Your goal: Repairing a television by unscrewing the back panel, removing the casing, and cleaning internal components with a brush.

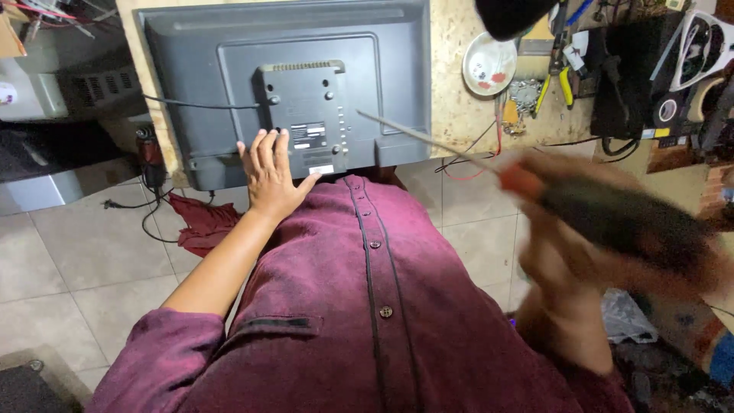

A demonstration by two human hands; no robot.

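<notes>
Floor, left: pale tiles, a black cable (153,218) trailing, a red rag (200,222) bunched below the bench edge.
Monitor (283,84): lay face down on the chipboard bench (451,92), grey back up, raised centre plate with screws and white labels, near edge overhanging toward the body.
Left hand (271,174): lay flat and open, fingers spread, palm pressed on the back of the monitor near its lower edge; gripped nothing, only steadied.
Shirt (367,306): maroon, buttoned, filled the middle.
Screwdriver (489,164): long thin shaft, orange collar, dark handle; tip hung above the back of the monitor, right of the centre plate; blurred with motion.
Right hand (581,229): closed round the handle in a full fist, raised off the bench.
Bench, right: white dish (489,65), yellow-handled pliers (556,57), loose wires, dark clutter.
Doing it well, as a judgement: best to keep the palm weighted so the case cannot slide, seat the tip squarely in a screw head before turning, hold the shaft upright to avoid slipping onto the plastic.
</notes>
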